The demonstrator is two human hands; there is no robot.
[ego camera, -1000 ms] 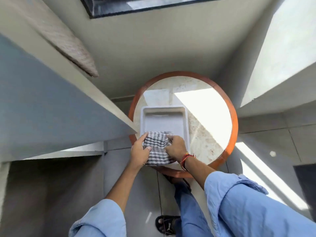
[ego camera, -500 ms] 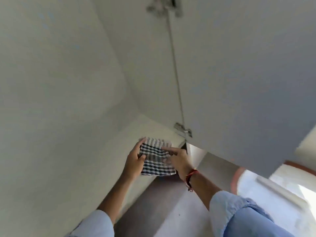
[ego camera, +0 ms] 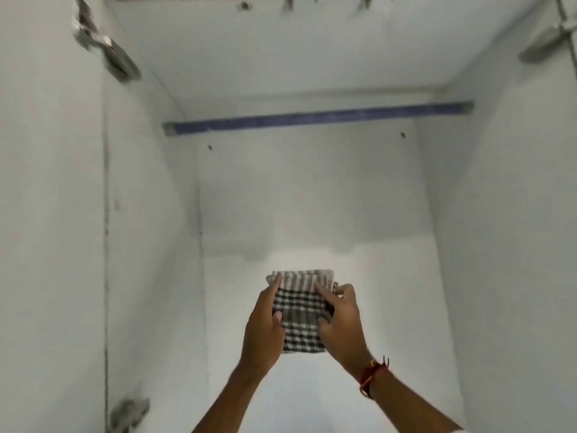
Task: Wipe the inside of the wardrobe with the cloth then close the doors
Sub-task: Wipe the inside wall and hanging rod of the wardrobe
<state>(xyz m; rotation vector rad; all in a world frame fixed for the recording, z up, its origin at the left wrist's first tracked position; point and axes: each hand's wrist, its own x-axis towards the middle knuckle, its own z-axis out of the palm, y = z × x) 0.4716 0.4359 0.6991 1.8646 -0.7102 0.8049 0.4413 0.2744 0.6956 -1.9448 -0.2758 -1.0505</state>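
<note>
1. I hold the cloth (ego camera: 299,314), folded into a compact checked pad, in both hands out in front of me, inside the open wardrobe (ego camera: 312,198). It hangs in the air and touches no panel.
2. My left hand (ego camera: 263,326) grips the pad's left edge, thumb on the front face and fingers behind. It seems to be steadying the fold.
3. My right hand (ego camera: 342,323) pinches the right edge, fingers curled over the front. Probably squaring the folds so I get a flat, thick wiping face.
4. Two-hand hold makes sense here: a loose cloth would flop, while a pad gives even pressure on flat boards.
5. The back panel (ego camera: 312,195) is straight ahead and the floor panel (ego camera: 312,401) is below my hands. The side walls are near on both sides, so everything is in reach from this stance.
6. The hanging rod (ego camera: 318,115) spans the upper part; it has blue wrap, slightly blurred. It will need reaching around when I wipe up high.
7. Hinges (ego camera: 106,54) show on the left edge, and another (ego camera: 129,412) sits lower. The doors themselves are out of frame, presumably swung open.
8. Step judgement: wiping not yet begun, cloth prep nearly done. Next is probably one hand pressing the pad to a panel.
9. Risk: the pad may unfold once I let go with one hand.
</note>
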